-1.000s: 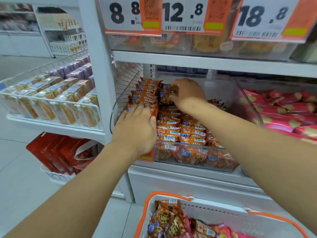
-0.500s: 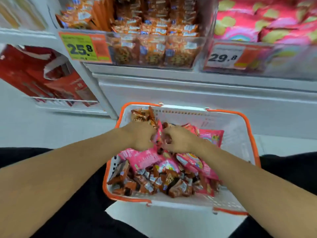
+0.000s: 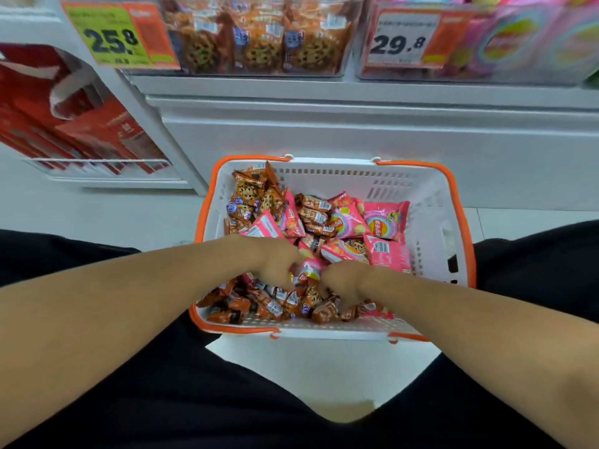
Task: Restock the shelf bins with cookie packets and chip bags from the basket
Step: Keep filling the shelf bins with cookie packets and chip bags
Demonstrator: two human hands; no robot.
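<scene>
So both bare hands are sitting down inside the white plastic basket with the orange rim [image 3: 431, 202], which is resting on the pale floor right between the person's black-clad legs [image 3: 168, 400]. The left hand [image 3: 275, 264] is curling its fingers down into the heap, and the right hand [image 3: 345, 283] is doing the same just beside it, with a small pink chip bag [image 3: 309, 270] poking up between the two. Honestly I can't tell whether either hand is actually gripping a packet or just digging, since the fingertips are getting buried in the pile. The orange-brown cookie packets with chocolate-chip pictures [image 3: 249, 192] are piling up along the basket's far left corner and along its near edge, while the rest of the pink chip bags [image 3: 384, 222] are lying toward the right and middle. Up on the white shelf, a clear bin of the same cookie packets [image 3: 259, 37] is sitting behind a green and orange price tag reading 25.8 [image 3: 120, 34], and next to it a clear bin of pink bags [image 3: 525, 40] is sitting behind a white and orange tag reading 29.8 [image 3: 408, 40]. Red boxes [image 3: 64, 102] are sitting on a low rack off to the left.
</scene>
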